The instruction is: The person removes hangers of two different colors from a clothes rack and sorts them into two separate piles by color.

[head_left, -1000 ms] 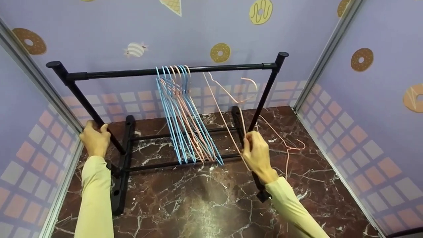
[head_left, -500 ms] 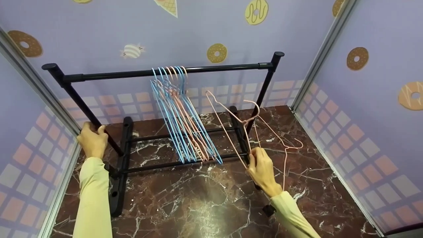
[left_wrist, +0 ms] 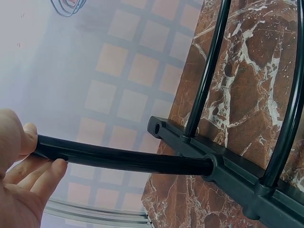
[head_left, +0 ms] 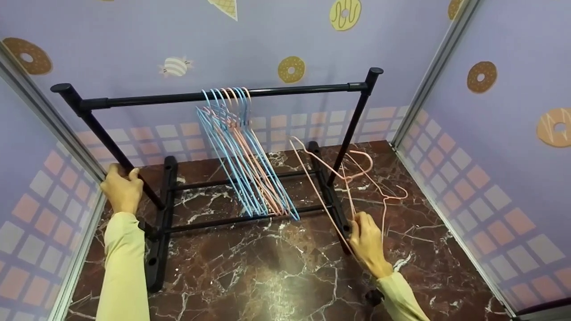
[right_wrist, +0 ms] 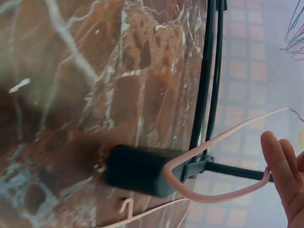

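You are bringing your right hand (head_left: 366,238) down and toward you compared with the earlier frames, and the pink hangers (head_left: 343,178) are coming with it: their hooks were up near the top rail (head_left: 223,95) a second ago, now they are sitting well below it, low beside the rack's right upright (head_left: 350,133) and out over the floor (head_left: 267,267). So the pink hangers are off the rail and in your grip, tilted, with the far ends reaching toward the right wall. Your right hand is pinching the wires of the pink hangers at their near end; in the right wrist view the fingers (right_wrist: 280,166) are curling against the pink wire, with the rack's black foot (right_wrist: 142,171) just behind it. Your left hand (head_left: 121,189) is barely shifting; it is still gripping the rack's left upright (head_left: 107,142), fingers wrapped round the black tube (left_wrist: 123,160), steadying the frame. The bundle of blue and pink hangers (head_left: 243,156) is staying hung on the top rail, leaning left to right, well apart from the ones you hold. Judging from this, the removal of these hangers looks done and they are being carried away from the rack.
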Demonstrator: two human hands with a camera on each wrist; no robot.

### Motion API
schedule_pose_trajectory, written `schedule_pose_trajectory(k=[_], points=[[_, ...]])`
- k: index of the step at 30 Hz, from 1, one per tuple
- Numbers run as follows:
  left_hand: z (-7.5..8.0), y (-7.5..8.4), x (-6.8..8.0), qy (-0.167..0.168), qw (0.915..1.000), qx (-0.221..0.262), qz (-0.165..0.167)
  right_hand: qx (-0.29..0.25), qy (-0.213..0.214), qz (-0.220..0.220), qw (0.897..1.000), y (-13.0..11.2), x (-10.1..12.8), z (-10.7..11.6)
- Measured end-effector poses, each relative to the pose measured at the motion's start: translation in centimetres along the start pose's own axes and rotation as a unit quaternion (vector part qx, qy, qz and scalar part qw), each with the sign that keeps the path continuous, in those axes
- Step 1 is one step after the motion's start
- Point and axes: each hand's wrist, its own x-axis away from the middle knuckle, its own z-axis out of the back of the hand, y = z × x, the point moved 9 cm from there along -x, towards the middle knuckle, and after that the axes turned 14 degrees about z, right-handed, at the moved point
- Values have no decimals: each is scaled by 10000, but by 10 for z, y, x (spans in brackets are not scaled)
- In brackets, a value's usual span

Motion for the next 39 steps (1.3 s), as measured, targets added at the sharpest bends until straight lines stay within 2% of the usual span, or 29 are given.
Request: schedule_pose_trajectory(k=[9, 24, 31, 35, 39], points=[[2, 2, 1, 77, 9999, -21, -108, 204, 129, -286, 9993, 19, 23, 12], [1, 0, 0, 32, 9999, -96, -95, -70, 975, -950, 9907, 51, 58, 41], [0, -1, -2, -7, 9999, -129, -21, -260, 1159, -1256, 9849, 62, 70, 40], [0, -2, -2, 27, 9999, -141, -19, -498, 1029, -1708, 9786, 71, 75, 36], [0, -1, -1, 49, 9999, -141, -46, -814, 789, -2523, 9610, 87, 81, 32]])
